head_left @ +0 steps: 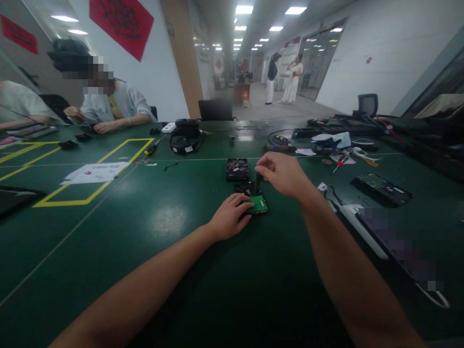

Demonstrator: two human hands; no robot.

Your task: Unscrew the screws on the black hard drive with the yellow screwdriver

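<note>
A hard drive with a green circuit board (259,205) lies on the dark green table (195,261), board side up. My left hand (232,217) grips it from the left, fingers over the board and thumb along the near edge. My right hand (284,176) pinches the top of a dark screwdriver (258,182), held nearly upright. Its tip reaches down to the drive at the board's far edge; the exact contact point is too small to make out. Just behind sits another black hard drive (237,169).
To the right lie a further drive (382,188), a white-edged device (366,229), a red-handled screwdriver (340,164) and cables. Toward the back left are a black headset-like object (185,135), a yellow-handled screwdriver (150,147) and white paper (94,173). Another person (118,104) sits across the left side.
</note>
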